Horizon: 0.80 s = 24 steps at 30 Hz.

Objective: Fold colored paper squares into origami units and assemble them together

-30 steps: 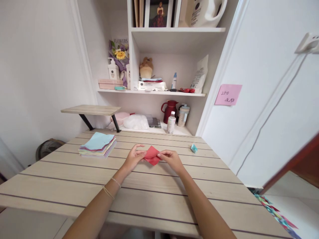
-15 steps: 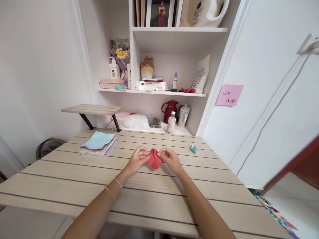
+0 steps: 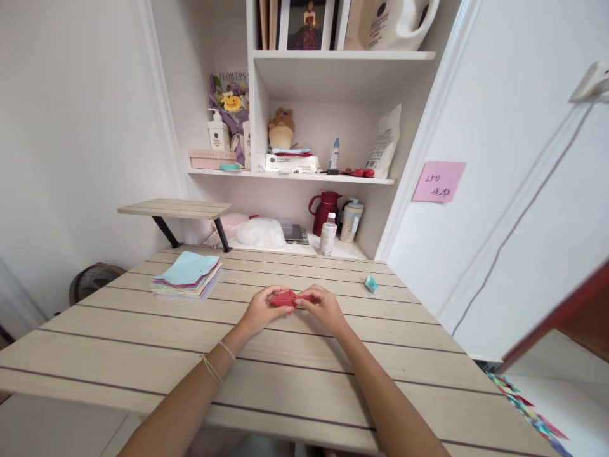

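Observation:
A small red folded paper (image 3: 284, 298) is held between both hands, a little above the table's middle. My left hand (image 3: 261, 309) grips its left part, with the thumb along the near side and the fingers curled behind. On the right, my right hand (image 3: 323, 307) pinches the other end between thumb and fingers. Parts of the paper are hidden by the fingers. Off to the left lies a stack of coloured paper sheets (image 3: 188, 273), light blue on top. A small teal folded paper piece (image 3: 371, 284) sits to the right of my right hand.
The slatted wooden table (image 3: 285, 374) spans the front. A small raised wooden stand (image 3: 176, 208) with black legs is at the back left. Behind the table, a white shelf unit (image 3: 342, 76) holds a bottle (image 3: 327, 235), a red jug (image 3: 325, 212) and a cup (image 3: 351, 221).
The red paper has turned from a flat, wide face toward me to a narrower, folded shape. Both hands have closed in around it, the left one shifting slightly right.

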Motion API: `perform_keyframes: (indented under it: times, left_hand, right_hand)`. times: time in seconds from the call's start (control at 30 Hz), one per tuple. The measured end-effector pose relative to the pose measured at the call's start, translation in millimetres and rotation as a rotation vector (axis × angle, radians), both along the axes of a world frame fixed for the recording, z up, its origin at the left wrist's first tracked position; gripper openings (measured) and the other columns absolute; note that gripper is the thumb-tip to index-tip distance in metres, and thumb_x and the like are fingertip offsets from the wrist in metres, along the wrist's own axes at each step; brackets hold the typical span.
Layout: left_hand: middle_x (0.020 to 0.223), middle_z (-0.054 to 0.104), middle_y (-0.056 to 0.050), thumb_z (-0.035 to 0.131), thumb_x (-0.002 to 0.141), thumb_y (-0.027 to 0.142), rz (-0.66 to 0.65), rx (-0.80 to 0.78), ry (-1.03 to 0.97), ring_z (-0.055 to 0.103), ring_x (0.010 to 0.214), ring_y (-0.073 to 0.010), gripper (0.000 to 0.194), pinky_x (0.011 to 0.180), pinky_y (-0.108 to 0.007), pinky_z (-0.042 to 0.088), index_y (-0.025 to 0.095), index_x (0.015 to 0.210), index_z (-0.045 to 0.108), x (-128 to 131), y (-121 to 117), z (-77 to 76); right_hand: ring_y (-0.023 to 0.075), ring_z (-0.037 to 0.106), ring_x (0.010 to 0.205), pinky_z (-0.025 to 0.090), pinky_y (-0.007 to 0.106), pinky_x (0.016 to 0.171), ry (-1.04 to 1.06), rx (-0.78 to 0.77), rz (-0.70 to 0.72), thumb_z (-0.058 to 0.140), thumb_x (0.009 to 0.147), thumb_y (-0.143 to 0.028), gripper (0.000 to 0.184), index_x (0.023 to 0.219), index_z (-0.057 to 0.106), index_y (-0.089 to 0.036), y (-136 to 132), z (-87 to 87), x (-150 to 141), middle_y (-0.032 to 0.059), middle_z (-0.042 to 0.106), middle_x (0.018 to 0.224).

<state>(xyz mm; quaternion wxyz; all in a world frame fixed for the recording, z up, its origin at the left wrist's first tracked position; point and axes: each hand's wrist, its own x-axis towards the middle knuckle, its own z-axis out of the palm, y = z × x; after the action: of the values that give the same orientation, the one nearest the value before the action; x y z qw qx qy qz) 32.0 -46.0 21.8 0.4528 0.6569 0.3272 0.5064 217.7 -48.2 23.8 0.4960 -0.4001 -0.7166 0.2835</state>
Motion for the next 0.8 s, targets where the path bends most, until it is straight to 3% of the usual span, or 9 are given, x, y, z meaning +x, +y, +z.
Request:
perform_keyframes:
  times: [0.1,0.17,0.3,0.5,0.8]
  left_hand:
    - [0.083,0.062,-0.008,0.067,0.064,0.028,0.043,0.087,0.072,0.058,0.079,-0.0176,0.022,0.071,-0.028,0.046,0.012,0.079,0.065,-3,1,2.5]
    - [0.080,0.061,-0.007,0.066,0.065,0.030,0.061,0.109,0.080,0.057,0.077,-0.0165,0.018,0.067,-0.026,0.046,0.013,0.072,0.065,-3,1,4.2]
    - [0.079,0.064,-0.007,0.064,0.067,0.032,0.037,-0.016,0.005,0.059,0.076,-0.0164,0.022,0.067,-0.026,0.047,0.012,0.075,0.062,1,-1,3.3]
    - [0.054,0.060,-0.001,0.064,0.066,0.034,-0.039,-0.169,-0.008,0.053,0.042,-0.0100,0.027,0.042,-0.021,0.041,0.011,0.078,0.056,1,0,-0.2]
    - [0.065,0.065,-0.003,0.072,0.058,0.024,-0.076,-0.153,-0.049,0.057,0.054,-0.0105,0.022,0.053,-0.023,0.047,0.011,0.071,0.060,0,0,0.2]
  right_hand:
    - [0.0163,0.054,0.068,0.044,0.028,0.062,-0.023,0.025,0.005,0.061,0.070,-0.041,0.022,0.075,0.069,-0.021,-3,2.3,-2,0.0047,0.059,0.071]
    - [0.0156,0.053,0.066,0.043,0.027,0.061,-0.012,0.014,0.024,0.061,0.071,-0.042,0.023,0.075,0.068,-0.020,-4,2.7,-3,0.0041,0.059,0.069]
    - [0.0142,0.052,0.062,0.042,0.026,0.058,0.029,-0.061,0.085,0.056,0.073,-0.045,0.029,0.075,0.067,-0.018,-6,4.1,-6,0.0031,0.059,0.068]
    - [0.0138,0.052,0.062,0.042,0.027,0.061,0.155,-0.259,0.245,0.047,0.076,-0.052,0.042,0.063,0.063,-0.015,-10,8.8,-7,0.0015,0.057,0.063]
    - [0.0131,0.055,0.063,0.043,0.029,0.066,0.372,-0.508,0.404,0.065,0.067,-0.041,0.031,0.084,0.067,-0.015,-11,5.8,-7,0.0054,0.064,0.075]
